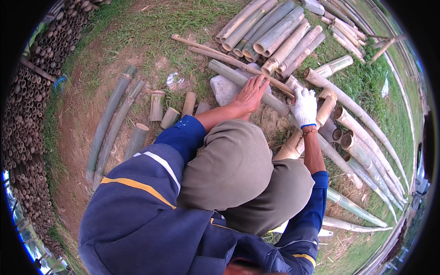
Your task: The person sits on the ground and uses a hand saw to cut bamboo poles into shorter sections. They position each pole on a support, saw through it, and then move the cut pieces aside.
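A long grey-green bamboo pole point(228, 73) slants across the ground in front of my knees. My bare left hand point(250, 97) lies on it with the fingers stretched out, their tips by a thin brown bamboo stick point(224, 57). That stick runs beside the pole toward my right hand point(304, 108), which wears a white knitted glove. The gloved fingers are curled at the stick's right end, close over the pole; what they grip is hidden. Under the pole, next to my left hand, sits a pale stone point(223, 90).
Cut bamboo lengths point(279, 34) lie piled at the far side. Long bamboo poles point(366, 133) fan out on the right. Short bamboo pieces point(157, 106) and two green poles point(110, 117) lie left. A tall bamboo stack point(32, 110) lines the left edge.
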The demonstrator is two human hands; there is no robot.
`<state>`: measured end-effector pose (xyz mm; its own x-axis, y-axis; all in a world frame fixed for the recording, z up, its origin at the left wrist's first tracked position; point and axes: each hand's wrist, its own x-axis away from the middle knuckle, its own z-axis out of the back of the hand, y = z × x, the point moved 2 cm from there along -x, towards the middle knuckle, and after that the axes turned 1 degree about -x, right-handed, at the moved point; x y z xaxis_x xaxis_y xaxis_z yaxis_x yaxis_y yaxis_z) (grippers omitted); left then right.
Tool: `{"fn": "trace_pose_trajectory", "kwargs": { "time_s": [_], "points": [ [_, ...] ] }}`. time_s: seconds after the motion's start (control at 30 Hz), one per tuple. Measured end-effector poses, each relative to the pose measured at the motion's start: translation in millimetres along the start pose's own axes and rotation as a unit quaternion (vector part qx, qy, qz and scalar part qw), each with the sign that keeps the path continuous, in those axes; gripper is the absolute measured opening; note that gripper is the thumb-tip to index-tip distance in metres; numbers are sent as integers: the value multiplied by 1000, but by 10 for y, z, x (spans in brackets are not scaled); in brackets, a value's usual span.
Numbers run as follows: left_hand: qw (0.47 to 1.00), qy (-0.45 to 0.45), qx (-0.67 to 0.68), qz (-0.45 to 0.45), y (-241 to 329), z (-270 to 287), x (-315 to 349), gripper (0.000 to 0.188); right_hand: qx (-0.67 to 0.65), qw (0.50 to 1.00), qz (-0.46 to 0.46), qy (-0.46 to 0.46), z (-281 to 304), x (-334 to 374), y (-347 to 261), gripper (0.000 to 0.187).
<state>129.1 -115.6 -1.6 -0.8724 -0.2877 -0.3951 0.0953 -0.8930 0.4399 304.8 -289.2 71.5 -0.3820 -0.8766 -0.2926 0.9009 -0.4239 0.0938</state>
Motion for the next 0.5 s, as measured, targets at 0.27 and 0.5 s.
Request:
{"fn": "trace_pose_trajectory", "kwargs": {
  "time_s": [0.27,0.5],
  "points": [
    [1000,-12,20,10,-16,133,9,65,-197,977,-28,-72,406,255,217,35],
    [1000,-6,-1,16,-18,158,15,77,-374,885,-149,-234,637,686,702,34]
  ]
}}
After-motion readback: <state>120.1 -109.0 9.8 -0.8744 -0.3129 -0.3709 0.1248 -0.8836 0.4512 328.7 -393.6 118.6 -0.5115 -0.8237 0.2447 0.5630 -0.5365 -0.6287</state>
